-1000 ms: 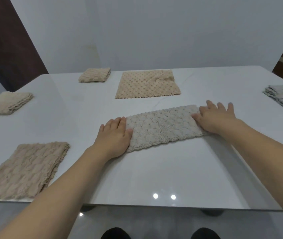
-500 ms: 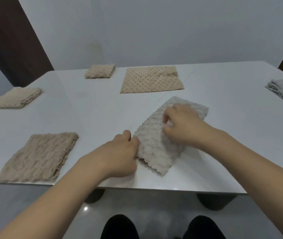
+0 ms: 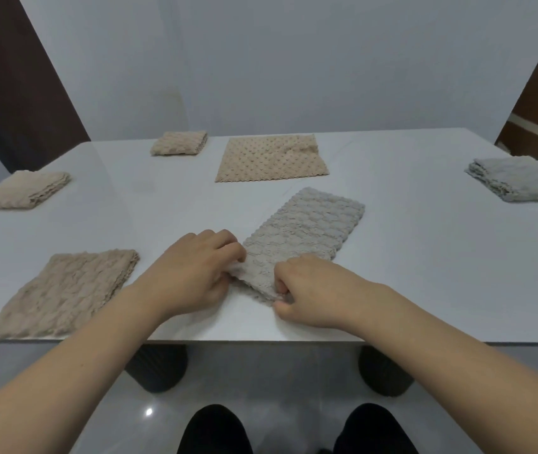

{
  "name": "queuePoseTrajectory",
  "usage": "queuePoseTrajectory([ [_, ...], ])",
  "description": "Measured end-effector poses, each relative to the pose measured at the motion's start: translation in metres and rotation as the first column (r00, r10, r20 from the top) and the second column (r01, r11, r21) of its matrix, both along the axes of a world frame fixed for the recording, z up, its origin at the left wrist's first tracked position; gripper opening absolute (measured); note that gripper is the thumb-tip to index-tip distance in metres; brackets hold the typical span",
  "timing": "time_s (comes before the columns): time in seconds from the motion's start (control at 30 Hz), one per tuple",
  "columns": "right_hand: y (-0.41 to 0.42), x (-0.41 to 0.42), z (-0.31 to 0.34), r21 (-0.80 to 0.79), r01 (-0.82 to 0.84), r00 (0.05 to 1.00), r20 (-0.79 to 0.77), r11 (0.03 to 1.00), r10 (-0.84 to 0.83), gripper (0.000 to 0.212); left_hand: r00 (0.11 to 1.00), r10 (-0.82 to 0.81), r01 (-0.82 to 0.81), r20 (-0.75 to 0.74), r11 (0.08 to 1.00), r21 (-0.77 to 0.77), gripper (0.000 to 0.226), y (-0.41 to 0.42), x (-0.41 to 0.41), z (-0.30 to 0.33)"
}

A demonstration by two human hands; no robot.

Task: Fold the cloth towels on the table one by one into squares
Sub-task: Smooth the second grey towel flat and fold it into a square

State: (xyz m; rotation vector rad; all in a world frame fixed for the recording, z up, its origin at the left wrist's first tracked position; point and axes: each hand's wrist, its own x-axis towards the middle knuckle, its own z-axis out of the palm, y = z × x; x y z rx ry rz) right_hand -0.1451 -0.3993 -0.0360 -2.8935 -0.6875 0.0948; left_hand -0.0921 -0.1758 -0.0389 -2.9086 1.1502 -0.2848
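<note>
left fingers: left hand (image 3: 192,273) has its fingers (image 3: 228,249) curled, pinching the near-left corner of the grey strip towel (image 3: 307,232)
right fingers: right hand (image 3: 313,293) has its fingers (image 3: 282,283) curled tight, pinching the towel's near-right corner; thumb tucked at the edge
grey strip towel: folded into a long narrow strip, lying on the desk (image 3: 425,257) at a diagonal, near end at the hands close to the front edge, far end pointing away and to the right; near end lifted slightly off the surface between the 2 hands
writing/brands: none readable on any towel
flat beige towel (image 3: 271,162): unfolded, spread flat just beyond the strip's far end, apart from it
folded tan towel (image 3: 64,290): near-left corner of the desk, left of the left hand, not touching it
small folded beige towel (image 3: 179,143): far side, left of the flat beige one
folded cream towel (image 3: 22,190): left edge of the desk
folded grey towel (image 3: 516,181): right edge of the desk, well apart from the strip
in the way: both hands cover the strip's near edge, so the fold layers there can't be counted
below desk: 2 dark round legs (image 3: 159,368), glossy floor, person's dark clothing at the bottom of the frame
</note>
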Motion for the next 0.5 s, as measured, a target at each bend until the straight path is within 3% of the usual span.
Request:
queuePoseTrajectory([
  [0.2,0.005,-0.001,0.001,-0.056,0.011,1.000,0.016,0.998,-0.010,0.025,0.989,-0.146,0.145,0.006,0.983,0.113,0.022,-0.003,-0.001,-0.002],
  [0.33,0.003,-0.004,0.003,-0.039,0.017,0.999,0.031,0.999,-0.016,0.034,0.994,-0.100,0.100,-0.048,0.995,-0.001,0.006,-0.011,0.012,-0.006],
  [0.5,-0.004,-0.003,0.012,-0.086,0.018,0.999,0.037,0.996,-0.015,0.017,0.971,-0.010,-0.011,-0.240,0.996,-0.088,0.012,-0.031,0.015,-0.001],
])
